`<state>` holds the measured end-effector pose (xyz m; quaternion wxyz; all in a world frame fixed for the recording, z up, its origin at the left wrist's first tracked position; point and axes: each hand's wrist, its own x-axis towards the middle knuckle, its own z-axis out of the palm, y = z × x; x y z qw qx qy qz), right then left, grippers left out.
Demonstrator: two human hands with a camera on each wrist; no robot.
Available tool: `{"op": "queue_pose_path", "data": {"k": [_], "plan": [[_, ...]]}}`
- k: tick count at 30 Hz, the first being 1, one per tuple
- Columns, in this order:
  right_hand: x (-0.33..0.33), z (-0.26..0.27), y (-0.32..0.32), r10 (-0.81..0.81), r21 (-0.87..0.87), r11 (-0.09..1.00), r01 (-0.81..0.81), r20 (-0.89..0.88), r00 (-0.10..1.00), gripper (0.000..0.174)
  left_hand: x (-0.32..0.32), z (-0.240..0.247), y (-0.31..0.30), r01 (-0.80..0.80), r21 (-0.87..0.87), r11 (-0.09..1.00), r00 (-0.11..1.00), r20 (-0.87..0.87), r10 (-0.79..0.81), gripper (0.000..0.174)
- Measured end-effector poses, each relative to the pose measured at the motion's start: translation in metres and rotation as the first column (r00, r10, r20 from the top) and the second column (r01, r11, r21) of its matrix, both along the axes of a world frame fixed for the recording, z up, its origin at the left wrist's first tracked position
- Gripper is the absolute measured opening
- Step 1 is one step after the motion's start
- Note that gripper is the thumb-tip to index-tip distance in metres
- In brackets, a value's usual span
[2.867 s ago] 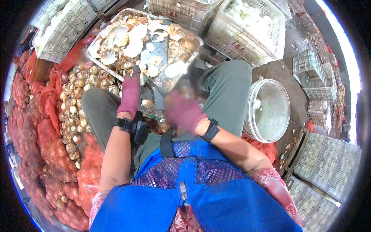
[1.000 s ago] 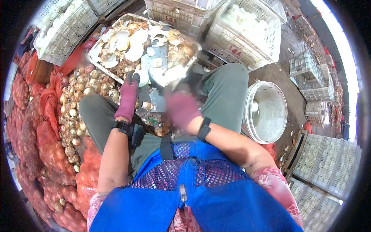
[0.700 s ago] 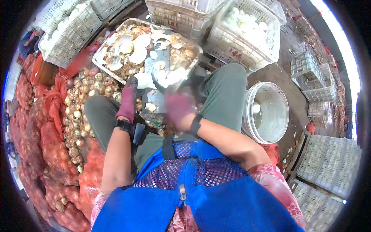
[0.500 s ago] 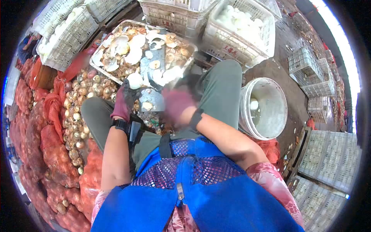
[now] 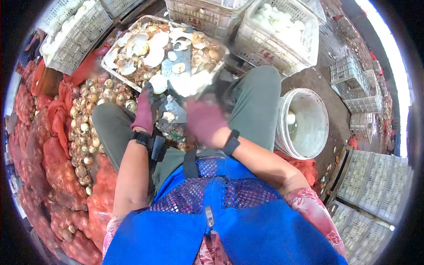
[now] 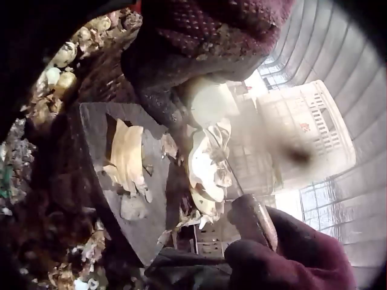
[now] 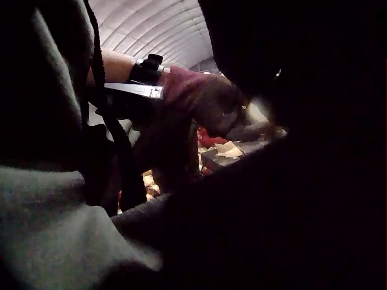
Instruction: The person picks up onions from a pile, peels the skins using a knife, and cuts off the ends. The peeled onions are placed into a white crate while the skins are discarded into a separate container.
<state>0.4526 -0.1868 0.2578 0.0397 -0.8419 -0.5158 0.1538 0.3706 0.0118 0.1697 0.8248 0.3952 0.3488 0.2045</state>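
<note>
In the head view my left hand (image 5: pixel 144 112), in a maroon glove with dark fingers, grips a pale peeled onion (image 5: pixel 158 83) above the tray's near edge. The left wrist view shows this onion's round white face (image 6: pixel 211 104) below the glove. My right hand (image 5: pixel 205 121), gloved alike and blurred, is to the right of it. Its fingers hold a knife (image 6: pixel 257 220) by the handle, the thin blade reaching toward the onion and white peelings (image 6: pixel 202 166). Between the hands lies a dark board (image 6: pixel 100 142) with a curled piece of skin (image 6: pixel 127 148) on it. The right wrist view is mostly dark.
A tray (image 5: pixel 118 79) heaped with onion skins stands ahead. Loose unpeeled onions (image 5: pixel 88 119) and red mesh sacks (image 5: pixel 66 168) lie at left. A white bucket (image 5: pixel 311 119) stands at right, and a crate of peeled onions (image 5: pixel 265 51) is at the back right.
The onion at my left hand looked yellowish and partly hidden 2.9 seconds ago; now a white round one shows there. My right hand stays close beside it, blurred throughout, with small shifts.
</note>
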Motion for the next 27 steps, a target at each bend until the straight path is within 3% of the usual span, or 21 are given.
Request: {"op": "queue_pose_path", "data": {"k": [2,6,8,9,11,14,17,20,21,22,24,25,27], "plan": [[0.000,-0.011,0.002,0.029,0.115,0.993,-0.026,-0.021,0.999,0.054,0.000,0.005,0.000,-0.015,0.031,0.999,0.999,-0.030,0.016,0.039],[-0.001,-0.014,0.008,-0.008,-0.024,1.000,0.007,-0.043,0.999,0.054,0.003,-0.011,0.015,0.062,0.020,0.998,0.997,-0.052,-0.061,0.032],[-0.002,-0.020,0.002,0.139,0.137,0.976,-0.171,0.217,0.966,0.054,0.007,-0.014,0.019,0.068,0.022,0.997,0.992,-0.103,-0.065,0.032],[-0.002,-0.016,0.004,0.138,0.133,0.976,-0.170,0.216,0.966,0.054,0.007,-0.012,0.017,0.069,0.019,0.997,0.992,-0.103,-0.067,0.032],[-0.003,-0.007,0.019,0.130,-0.101,0.988,-0.117,0.136,0.982,0.055,0.006,-0.004,0.016,0.034,-0.026,0.999,0.993,-0.108,-0.036,0.034],[-0.010,-0.027,0.027,0.009,-0.104,0.995,-0.001,0.080,0.997,0.056,0.005,0.010,0.014,0.116,0.039,0.992,0.992,-0.062,-0.113,0.037],[-0.012,-0.027,0.019,0.076,-0.076,0.995,-0.070,0.070,0.995,0.054,-0.008,0.024,0.009,0.040,-0.071,0.997,0.999,0.000,-0.040,0.038],[-0.001,-0.017,0.011,0.098,-0.021,0.995,-0.096,0.119,0.988,0.052,-0.016,0.014,0.015,0.163,0.058,0.985,0.980,0.106,-0.169,0.039],[0.006,-0.016,0.009,0.043,-0.066,0.997,-0.041,0.037,0.998,0.042,-0.013,0.010,0.019,0.156,-0.101,0.983,0.981,0.135,-0.142,0.040],[0.013,-0.018,0.002,0.037,-0.067,0.997,-0.034,0.040,0.999,0.042,-0.011,0.005,0.019,0.163,-0.101,0.981,0.979,0.138,-0.149,0.040],[0.025,-0.019,-0.013,0.065,0.100,0.993,-0.061,-0.032,0.997,0.032,-0.010,0.021,0.008,0.138,0.059,0.989,0.984,0.105,-0.144,0.042],[0.023,-0.019,-0.019,-0.055,0.200,0.976,0.090,-0.173,0.983,0.025,-0.012,0.038,-0.006,0.067,0.026,0.997,0.996,0.063,-0.068,0.039],[0.028,-0.009,-0.030,-0.053,0.228,0.968,0.102,-0.210,0.976,0.026,-0.004,0.023,0.001,0.049,0.053,0.997,0.999,-0.005,-0.049,0.038]]}}
